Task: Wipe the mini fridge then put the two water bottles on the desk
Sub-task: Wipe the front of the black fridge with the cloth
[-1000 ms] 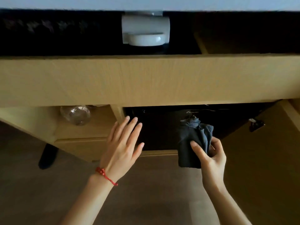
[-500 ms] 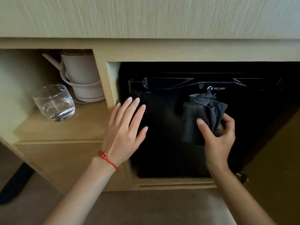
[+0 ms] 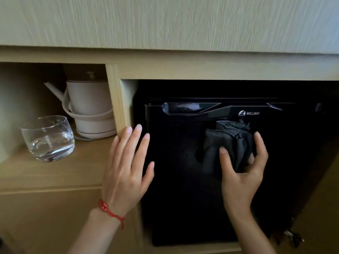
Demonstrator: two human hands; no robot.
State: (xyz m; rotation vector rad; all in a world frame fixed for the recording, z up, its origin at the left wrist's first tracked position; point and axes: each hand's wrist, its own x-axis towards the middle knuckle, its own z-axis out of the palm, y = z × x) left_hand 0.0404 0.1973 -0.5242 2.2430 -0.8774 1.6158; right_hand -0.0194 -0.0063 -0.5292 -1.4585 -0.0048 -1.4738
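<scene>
Head: right hand (image 3: 242,173) grips cloth (image 3: 227,142) against upright fridge door (image 3: 179,180); left hand (image 3: 124,171) flat.

Mini fridge (image 3: 183,180) door: black plastic, smooth, glossy, faint reflections near handle recess. Cloth (image 3: 225,143): dark grey fabric, soft, matt, crumpled, frayed threads at top edge. Cabinet (image 3: 165,24): pale wood, matt, fine vertical grain; shelf (image 3: 55,171) same wood. Glass (image 3: 48,138): clear, smooth, shiny highlights. Kettle (image 3: 89,105): off-white, smooth, matt look, likely plastic. Bracelet (image 3: 108,211): red knotted cord on left wrist.
</scene>
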